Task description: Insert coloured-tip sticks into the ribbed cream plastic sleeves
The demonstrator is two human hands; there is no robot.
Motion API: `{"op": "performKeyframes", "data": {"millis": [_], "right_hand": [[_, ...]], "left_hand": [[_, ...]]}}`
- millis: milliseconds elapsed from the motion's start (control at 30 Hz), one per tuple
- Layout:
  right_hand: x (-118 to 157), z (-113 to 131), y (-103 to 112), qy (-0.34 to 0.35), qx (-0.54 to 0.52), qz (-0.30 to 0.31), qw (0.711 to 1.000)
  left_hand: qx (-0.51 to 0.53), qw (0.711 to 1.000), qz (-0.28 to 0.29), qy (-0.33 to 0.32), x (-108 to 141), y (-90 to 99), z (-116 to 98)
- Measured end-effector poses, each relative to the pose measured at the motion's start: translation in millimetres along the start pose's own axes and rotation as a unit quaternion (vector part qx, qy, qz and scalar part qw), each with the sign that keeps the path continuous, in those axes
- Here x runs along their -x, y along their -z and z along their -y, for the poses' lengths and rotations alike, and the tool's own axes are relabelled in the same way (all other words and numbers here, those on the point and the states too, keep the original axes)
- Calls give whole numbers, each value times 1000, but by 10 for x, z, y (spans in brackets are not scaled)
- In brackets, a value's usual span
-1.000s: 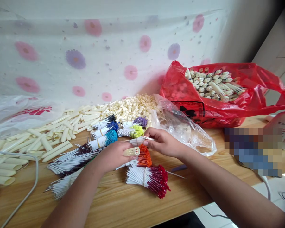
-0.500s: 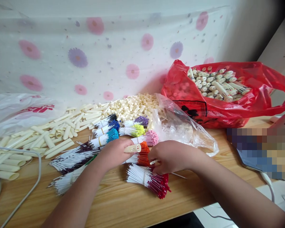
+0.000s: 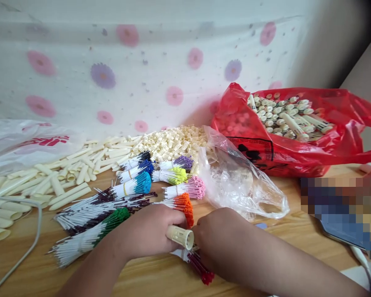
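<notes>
My left hand [image 3: 156,231] is closed round a cream slotted tube [image 3: 181,236], its open end pointing right. My right hand [image 3: 214,237] is closed beside that end, over the dark red-tipped bundle [image 3: 200,268]; what its fingers hold is hidden. Just behind my hands lies an orange-tipped bundle [image 3: 183,204]. Farther back are pink [image 3: 193,187], yellow [image 3: 174,176], purple [image 3: 182,164], light blue [image 3: 140,182] and dark blue [image 3: 144,168] bundles of thin white sticks. A green-tipped bundle [image 3: 111,222] lies left of my left hand.
Cream tubes [image 3: 71,192] are heaped at the left, with small slotted pieces [image 3: 176,142] at the back. A clear bag [image 3: 235,181] lies near a red bag [image 3: 293,159] of assembled pieces. A white cable [image 3: 34,239] runs at left; a partly blurred device [image 3: 343,231] lies right.
The view has shifted a little. Both hands have moved nearer the front edge, and the tube in my left hand now shows more. My right hand covers more of the dark red-tipped bundle.
</notes>
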State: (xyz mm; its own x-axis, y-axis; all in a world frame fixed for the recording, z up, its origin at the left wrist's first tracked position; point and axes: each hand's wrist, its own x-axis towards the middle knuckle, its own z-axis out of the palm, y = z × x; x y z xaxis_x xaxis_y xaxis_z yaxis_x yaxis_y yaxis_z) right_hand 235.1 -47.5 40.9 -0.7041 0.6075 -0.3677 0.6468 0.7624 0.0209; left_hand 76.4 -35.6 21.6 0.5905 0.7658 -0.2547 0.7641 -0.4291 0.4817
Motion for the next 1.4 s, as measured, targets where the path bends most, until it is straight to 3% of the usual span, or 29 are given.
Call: {"op": "performKeyframes", "data": {"millis": [300, 400, 600, 767, 833, 900, 1000, 1133, 1267, 1400], "right_hand": [[5, 48, -5, -4, 29, 30, 999], [34, 19, -20, -7, 36, -4, 999], [129, -236, -77, -20, 25, -139, 990], [187, -522, -7, -59, -66, -160, 983], [180, -561, 26, -53, -88, -182, 978], [132, -548, 32, -40, -101, -218, 970], [0, -476, -23, -1, -107, -294, 950], [-185, -385, -133, 59, -158, -377, 911], [-310, -346, -198, 106, -246, -451, 851], [-405, -330, -254, 87, -327, -508, 792]], "left_hand": [[-23, 1000, 2, 20, 19, 5, 47], [-55, 997, -9, 48, 40, 8, 80], [-103, 988, 11, 116, 126, 90, 128], [-20, 988, 47, 144, 205, 215, 235], [53, 990, 17, 132, 217, 255, 297], [118, 985, -65, 110, 203, 266, 341], [151, 972, -165, 77, 136, 213, 343], [120, 974, -189, 34, 35, 83, 261], [128, 968, -214, -14, -7, 15, 204], [155, 957, -241, -45, -12, 15, 196]]}}
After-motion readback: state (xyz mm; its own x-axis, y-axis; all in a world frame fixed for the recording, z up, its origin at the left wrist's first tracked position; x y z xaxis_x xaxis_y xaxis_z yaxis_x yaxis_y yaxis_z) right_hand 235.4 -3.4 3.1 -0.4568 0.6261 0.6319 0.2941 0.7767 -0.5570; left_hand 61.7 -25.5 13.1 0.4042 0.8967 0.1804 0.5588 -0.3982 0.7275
